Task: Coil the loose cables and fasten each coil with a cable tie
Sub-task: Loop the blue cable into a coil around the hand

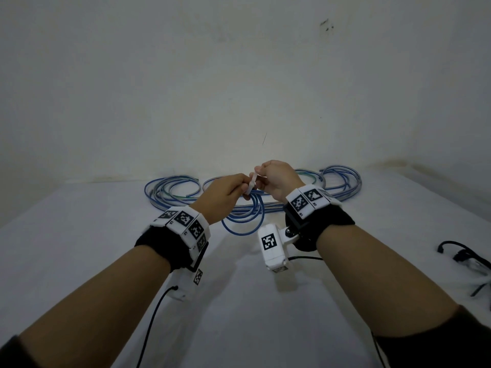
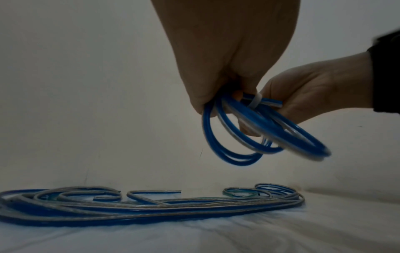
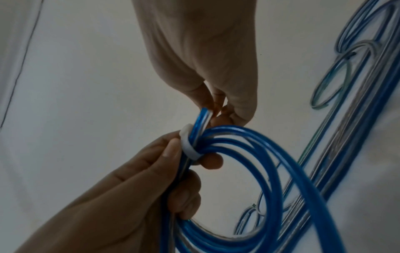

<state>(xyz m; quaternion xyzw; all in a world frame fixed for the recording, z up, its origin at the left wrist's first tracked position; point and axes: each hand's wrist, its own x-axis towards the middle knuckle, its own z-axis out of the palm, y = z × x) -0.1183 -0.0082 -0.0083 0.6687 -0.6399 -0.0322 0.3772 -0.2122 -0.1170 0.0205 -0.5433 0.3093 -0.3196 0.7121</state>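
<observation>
A small coil (image 1: 243,216) of blue cable is held up above the table (image 1: 239,314), between the two hands, and a white cable tie (image 1: 251,185) is wrapped round its gathered strands at the top. The left hand (image 1: 221,196) is curled round the bundle just below the tie, with the thumb and a fingertip pressed against the band, as is seen plainly in the right wrist view. The right hand (image 1: 277,179) is closed in a pinch above the bundle; what is pinched appears to be the free tail of the tie, though the tail itself is largely hidden behind the fingers, and a short cable end (image 3: 203,116) is seen standing up beside them. The step in hand is judged to be the tightening of the tie. The coming pull turns on one relation: the tie's tail runs upward and away from the bundle toward the right hand, roughly across the strands, while the loops hang downward from the left hand's grip. The tail is therefore best drawn by the right hand, which is nearer to it, against the bundle steadied by the left. The remaining loose cables (image 1: 175,192) are left lying in wide loops on the table against the wall (image 1: 239,75), well behind the hands, not yet coiled.
</observation>
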